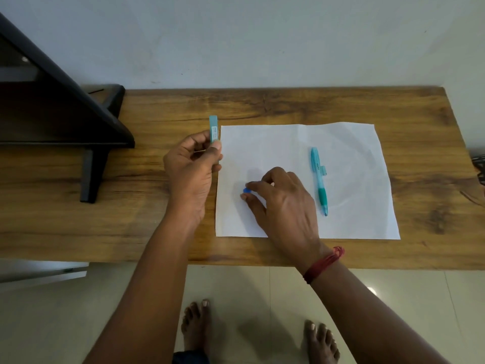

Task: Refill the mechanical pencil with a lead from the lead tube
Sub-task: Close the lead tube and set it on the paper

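Observation:
My left hand (191,166) grips a slim teal lead tube (213,127), holding it upright just left of the white paper sheet (354,153). A small blue cap (246,190) is pinched between thumb and forefinger of my right hand (283,203), low over the paper's left part. The light blue mechanical pencil (319,177) with a green grip lies on the paper to the right of my right hand, tip pointing toward me. Neither hand touches the pencil.
The paper lies on a wooden table (262,106) against a pale wall. A black stand (78,127) occupies the table's left end. A dark object (479,164) peeks in at the right edge. My bare feet are on the tiled floor below the table's front edge.

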